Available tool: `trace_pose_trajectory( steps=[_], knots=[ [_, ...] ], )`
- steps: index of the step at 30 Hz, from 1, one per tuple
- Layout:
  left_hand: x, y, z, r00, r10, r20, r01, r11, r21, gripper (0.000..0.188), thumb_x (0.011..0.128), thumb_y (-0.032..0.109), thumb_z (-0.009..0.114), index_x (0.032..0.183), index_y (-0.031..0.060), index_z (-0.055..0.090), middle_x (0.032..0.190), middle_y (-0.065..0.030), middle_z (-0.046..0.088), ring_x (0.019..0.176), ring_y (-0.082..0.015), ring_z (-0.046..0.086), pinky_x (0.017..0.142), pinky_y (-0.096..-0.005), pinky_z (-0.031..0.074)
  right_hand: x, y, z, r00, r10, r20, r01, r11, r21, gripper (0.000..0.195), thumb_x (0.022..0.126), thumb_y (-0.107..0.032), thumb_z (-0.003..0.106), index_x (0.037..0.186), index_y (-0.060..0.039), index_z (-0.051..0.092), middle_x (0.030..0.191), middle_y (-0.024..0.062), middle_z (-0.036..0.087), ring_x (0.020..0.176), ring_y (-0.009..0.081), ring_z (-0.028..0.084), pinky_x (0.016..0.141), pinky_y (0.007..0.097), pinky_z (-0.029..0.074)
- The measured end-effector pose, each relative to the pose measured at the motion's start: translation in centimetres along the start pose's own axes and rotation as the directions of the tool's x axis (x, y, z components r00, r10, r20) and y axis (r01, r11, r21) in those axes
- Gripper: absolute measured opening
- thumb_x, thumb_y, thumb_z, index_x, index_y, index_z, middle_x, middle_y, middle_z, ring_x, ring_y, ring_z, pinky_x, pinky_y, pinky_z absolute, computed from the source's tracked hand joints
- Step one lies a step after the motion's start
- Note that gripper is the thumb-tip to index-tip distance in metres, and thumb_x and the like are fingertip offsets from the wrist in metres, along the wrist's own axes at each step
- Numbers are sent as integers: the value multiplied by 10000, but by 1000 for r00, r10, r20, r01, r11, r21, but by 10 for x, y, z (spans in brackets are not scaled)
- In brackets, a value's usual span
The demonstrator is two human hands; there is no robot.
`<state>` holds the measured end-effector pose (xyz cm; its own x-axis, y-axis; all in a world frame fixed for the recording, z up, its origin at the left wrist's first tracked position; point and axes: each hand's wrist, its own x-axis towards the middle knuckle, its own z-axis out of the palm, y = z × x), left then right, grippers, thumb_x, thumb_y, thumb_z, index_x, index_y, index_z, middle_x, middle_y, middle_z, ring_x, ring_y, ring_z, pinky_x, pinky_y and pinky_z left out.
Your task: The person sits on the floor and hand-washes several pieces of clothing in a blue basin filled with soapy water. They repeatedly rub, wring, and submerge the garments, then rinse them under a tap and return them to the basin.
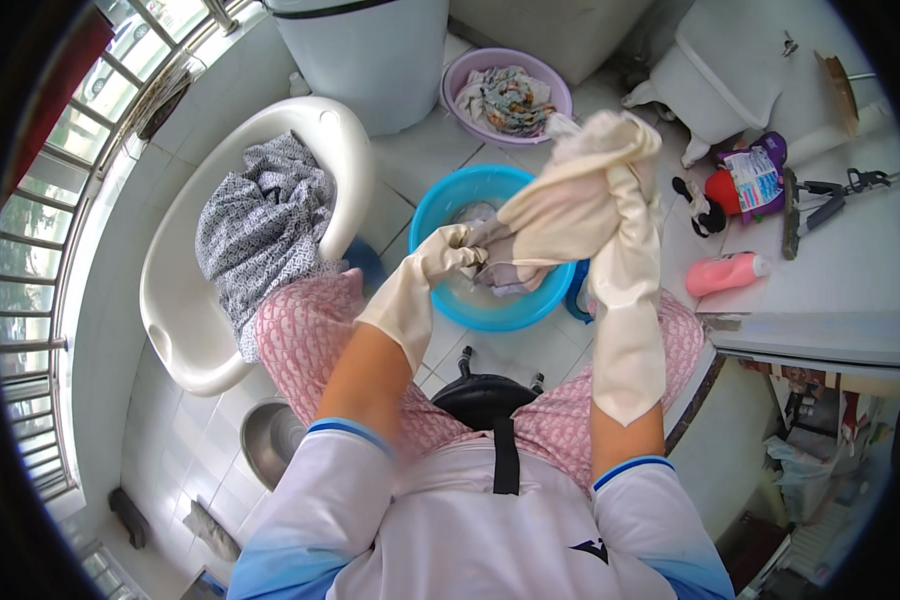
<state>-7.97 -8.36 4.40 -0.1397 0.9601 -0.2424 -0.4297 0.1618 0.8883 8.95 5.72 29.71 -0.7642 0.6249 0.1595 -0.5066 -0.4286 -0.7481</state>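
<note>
Both my hands wear long cream rubber gloves. My left hand point(448, 253) pinches the grey end of a wet beige and grey cloth garment point(562, 212) over the near left part of a blue plastic basin point(501, 322). Higher and to the right, my right hand point(633, 187) grips the garment's other end, with its fingers partly hidden by the bunched fabric. The garment stretches slantwise between the two hands, and its lower folds hang into the basin. Inside the basin lie cloudy water and more light cloth point(474, 213).
Left of me a white baby bathtub point(187, 330) holds a grey patterned cloth point(266, 217). A purple basin point(559, 82) with laundry stands beyond the blue one. A pink bottle point(722, 274), purple detergent bag point(771, 161) and mop head point(790, 217) lie right. A metal bowl point(259, 442) sits behind left.
</note>
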Motion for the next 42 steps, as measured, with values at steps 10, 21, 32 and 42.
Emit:
trace_pose_trajectory(
  steps=[10,21,32,42],
  knots=[
    [23,0,-32,759,-62,-649,616,391,684,398,837,167,677,1226,83,671,1099,-169,736,1015,-331,705,908,-381,544,-119,222,-225,648,210,-732,-656,643,-396,240,834,33,741,883,-104,550,1007,-16,629,851,85,514,772,253,442],
    [53,-67,-3,933,-239,-268,213,-232,949,542,941,229,568,1469,155,467,1552,-152,436,1399,-336,459,1148,-453,382,-76,250,-184,916,315,-248,-197,-185,-963,542,787,-289,767,1275,-97,628,1333,158,606,1248,351,567,1046,476,441],
    [74,-147,-13,961,-63,-270,252,-207,945,482,896,226,594,1360,105,541,1465,-274,479,1323,-415,505,1037,-439,471,-100,350,-231,695,474,-541,-257,-538,-803,665,929,-377,564,1511,-86,433,1558,189,424,1454,380,374,1197,597,242],
    [72,-123,-18,894,153,-422,360,318,877,321,914,149,643,1234,125,642,1334,-214,617,1239,-389,599,1013,-417,506,-92,268,-234,731,474,-492,-457,-195,-868,731,766,-253,809,1396,-13,526,1342,231,603,1268,444,534,1039,450,484]
  ],
)
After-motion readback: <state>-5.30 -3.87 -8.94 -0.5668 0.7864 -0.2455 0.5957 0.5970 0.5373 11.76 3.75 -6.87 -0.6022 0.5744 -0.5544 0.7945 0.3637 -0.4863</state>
